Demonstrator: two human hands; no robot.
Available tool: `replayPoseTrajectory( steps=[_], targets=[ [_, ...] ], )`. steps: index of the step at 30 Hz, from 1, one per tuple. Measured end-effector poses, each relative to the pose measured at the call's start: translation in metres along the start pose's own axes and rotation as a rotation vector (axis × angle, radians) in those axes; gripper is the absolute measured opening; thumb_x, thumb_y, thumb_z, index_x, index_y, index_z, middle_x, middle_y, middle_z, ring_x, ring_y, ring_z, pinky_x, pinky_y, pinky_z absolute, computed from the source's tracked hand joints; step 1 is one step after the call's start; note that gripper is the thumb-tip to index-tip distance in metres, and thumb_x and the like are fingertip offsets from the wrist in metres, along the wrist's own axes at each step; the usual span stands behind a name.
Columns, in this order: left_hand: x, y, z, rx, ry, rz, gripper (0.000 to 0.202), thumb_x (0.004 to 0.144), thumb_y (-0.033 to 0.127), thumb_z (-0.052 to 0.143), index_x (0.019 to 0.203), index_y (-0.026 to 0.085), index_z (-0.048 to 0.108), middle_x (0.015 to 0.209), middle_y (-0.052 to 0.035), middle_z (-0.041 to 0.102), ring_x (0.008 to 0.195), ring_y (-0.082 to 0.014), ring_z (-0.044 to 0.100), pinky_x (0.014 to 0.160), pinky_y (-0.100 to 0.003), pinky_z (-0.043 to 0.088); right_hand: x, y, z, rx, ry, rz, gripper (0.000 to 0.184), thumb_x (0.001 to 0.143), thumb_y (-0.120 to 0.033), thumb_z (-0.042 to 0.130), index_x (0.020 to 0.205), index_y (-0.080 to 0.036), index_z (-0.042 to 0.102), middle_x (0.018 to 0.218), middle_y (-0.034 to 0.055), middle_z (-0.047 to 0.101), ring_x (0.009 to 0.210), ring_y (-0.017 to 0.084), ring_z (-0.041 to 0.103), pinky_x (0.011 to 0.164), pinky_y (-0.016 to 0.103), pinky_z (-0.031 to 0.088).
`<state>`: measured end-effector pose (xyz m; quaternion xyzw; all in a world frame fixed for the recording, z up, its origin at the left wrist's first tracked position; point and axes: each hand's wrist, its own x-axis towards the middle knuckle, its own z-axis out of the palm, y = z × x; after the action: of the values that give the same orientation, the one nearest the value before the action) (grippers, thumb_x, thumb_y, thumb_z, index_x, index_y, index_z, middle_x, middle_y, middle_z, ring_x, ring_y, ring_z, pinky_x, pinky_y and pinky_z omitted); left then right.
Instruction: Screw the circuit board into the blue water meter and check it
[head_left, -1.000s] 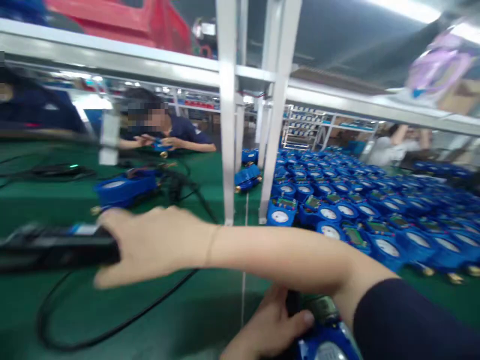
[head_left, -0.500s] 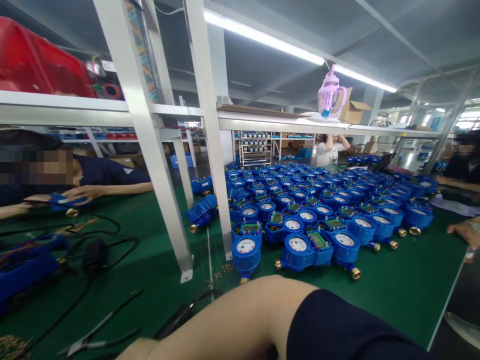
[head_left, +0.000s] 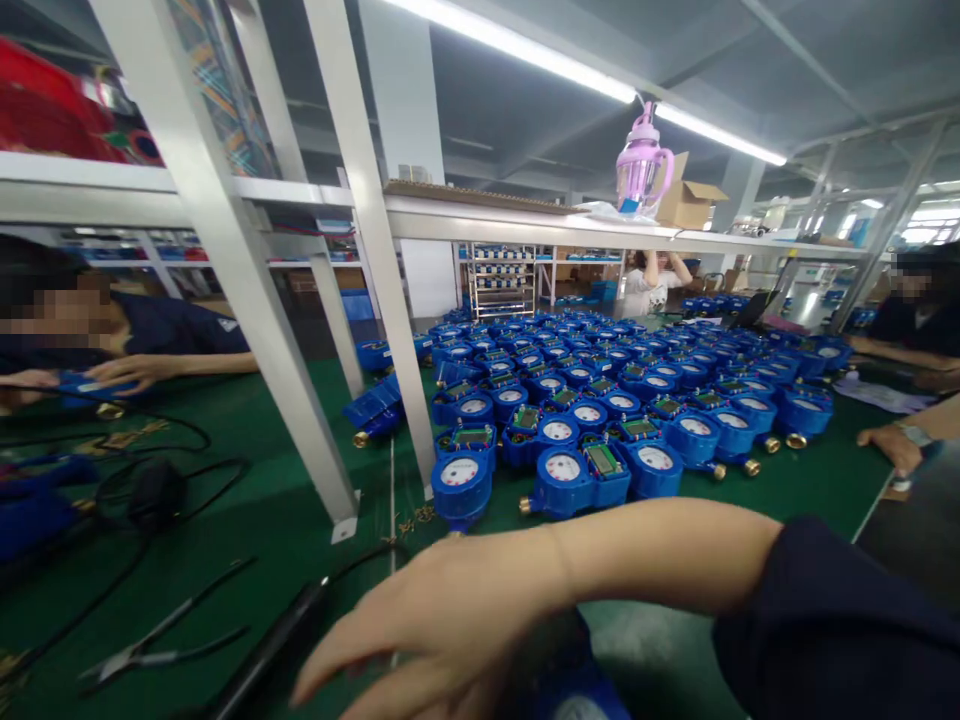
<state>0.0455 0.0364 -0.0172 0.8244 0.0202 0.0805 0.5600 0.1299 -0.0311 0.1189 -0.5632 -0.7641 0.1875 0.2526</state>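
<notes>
The bare right hand (head_left: 442, 625) hovers open over the green bench mat (head_left: 255, 470) — fingers (head_left: 352, 650) spread and holding nothing — just beside a slim black corded tool (head_left: 270, 640) lying on the mat. The forearm (head_left: 660, 555) reaches left from a dark navy sleeve (head_left: 817, 620), above a blue plastic water meter (head_left: 577, 700) mostly hidden beneath it — the left hand is out of view

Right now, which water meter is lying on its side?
The blue water meter just left of the white post, showing no dial, unlike the dial-up meters right of the post.
</notes>
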Motion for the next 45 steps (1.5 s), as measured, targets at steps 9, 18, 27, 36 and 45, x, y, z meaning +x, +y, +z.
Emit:
replayPoseTrajectory(
  steps=[9,18,27,36,45],
  targets=[
    [-0.002,0.025,0.022,-0.344,0.013,-0.031,0.047,0.089,0.053,0.045,0.107,0.014,0.066,0.11,-0.0102,0.069,0.104,-0.0279,0.062,0.096,-0.038,0.047,-0.236,0.001,0.112,0.535,1.255,0.815,0.027,0.09,-0.042,0.057,0.105,-0.021,0.063,0.091,0.0054,0.067,0.077,0.014,0.065,0.073,0.026,0.054],
    [-0.011,0.019,0.039,-0.649,0.089,-0.027,0.059,0.09,0.059,0.031,0.117,0.013,0.056,0.112,-0.0155,0.068,0.102,-0.0304,0.065,0.089,-0.045,0.052,-0.195,-0.005,0.164,0.892,1.252,0.806,0.049,0.085,-0.055,0.059,0.123,-0.025,0.054,0.121,0.0106,0.06,0.109,0.023,0.061,0.092,0.036,0.052],
    [-0.017,0.018,0.046,-0.784,0.154,-0.034,0.062,0.086,0.065,0.039,0.126,0.017,0.048,0.11,-0.0144,0.069,0.101,-0.0305,0.065,0.087,-0.046,0.051,-0.18,-0.003,0.171,1.279,1.157,0.717,0.07,0.083,-0.054,0.059,0.143,-0.031,0.033,0.145,0.009,0.044,0.126,0.029,0.05,0.108,0.047,0.037],
    [-0.021,0.012,0.048,-0.758,0.159,-0.007,0.058,0.091,0.062,0.033,0.124,0.019,0.055,0.117,-0.0141,0.066,0.109,-0.0313,0.061,0.099,-0.05,0.044,-0.182,-0.004,0.163,1.145,1.082,0.836,0.078,0.081,-0.059,0.057,0.147,-0.035,0.021,0.151,0.0063,0.031,0.138,0.034,0.032,0.114,0.056,0.021],
    [-0.023,0.008,0.046,-0.705,0.146,-0.031,0.059,0.091,0.063,0.032,0.121,0.019,0.058,0.143,-0.0143,0.047,0.126,-0.0349,0.049,0.102,-0.05,0.044,-0.199,0.023,0.112,0.591,0.597,0.683,0.072,0.078,-0.048,0.068,0.141,-0.036,0.036,0.15,0.003,0.022,0.143,0.03,0.018,0.116,0.047,0.023]
  ],
)
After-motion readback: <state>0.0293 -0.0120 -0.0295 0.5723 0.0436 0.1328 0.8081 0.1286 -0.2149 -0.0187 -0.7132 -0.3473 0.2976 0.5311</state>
